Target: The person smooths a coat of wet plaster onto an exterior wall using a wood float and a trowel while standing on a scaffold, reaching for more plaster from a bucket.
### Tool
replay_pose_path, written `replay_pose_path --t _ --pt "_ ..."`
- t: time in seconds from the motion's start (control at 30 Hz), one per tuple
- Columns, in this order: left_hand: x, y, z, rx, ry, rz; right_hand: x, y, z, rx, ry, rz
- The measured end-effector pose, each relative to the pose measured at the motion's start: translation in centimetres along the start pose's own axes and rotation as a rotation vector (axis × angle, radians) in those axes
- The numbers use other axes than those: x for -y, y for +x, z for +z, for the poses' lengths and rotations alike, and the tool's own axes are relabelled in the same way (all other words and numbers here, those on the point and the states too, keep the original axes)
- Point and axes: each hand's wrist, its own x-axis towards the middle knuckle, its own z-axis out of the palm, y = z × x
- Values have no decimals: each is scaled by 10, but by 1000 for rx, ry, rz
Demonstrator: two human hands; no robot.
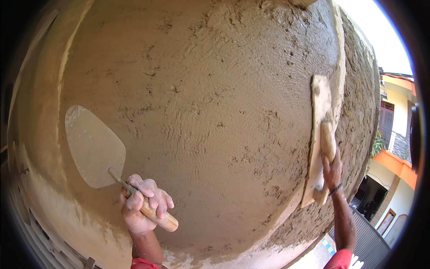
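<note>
The wooden float [316,139] stands nearly upright against the plaster [210,134], toward the right side of the wall, beside a pale ridge [341,58]. It should handle as light and stiff, unlikely to break, though wet plaster could make it drag or turn slick; the raised grip [328,141] on its back seems the place to hold. The board is long, narrow and pale, smeared with mud-coloured specks. The right hand [332,172] is closed around the lower part of that grip. Well apart, the left hand [136,219] has its fingers curled around the wooden handle of a trowel [96,145], whose broad grey blade, likely thin but firm, points up and left. The plaster is brown, damp-looking and pitted; beyond the ridge lies a rougher strip [358,98], then orange-trimmed buildings [396,166].
</note>
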Motion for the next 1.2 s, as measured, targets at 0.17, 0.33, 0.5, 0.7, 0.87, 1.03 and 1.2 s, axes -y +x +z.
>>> replay_pose_path --t 0.17,0.33,0.5,0.7,0.87,1.03,1.2 --pt "-13 0 9 -76 -39 70 68 -48 39 371 -12 -32" --pt "-25 -2 8 -24 36 104 188 3 76 580 -215 -416" --pt "-28 -2 5 -12 37 119 247 100 84 456 -159 -471" --pt "-23 -5 -2 -47 56 114 256 185 79 217 -113 -504" --pt "-16 -5 -2 -112 9 78 244 223 66 118 -148 -519" --pt "-7 -3 -4 -106 17 48 191 251 49 101 -81 -467" --pt "-11 -3 -7 -117 36 60 169 217 17 102 -62 -240"
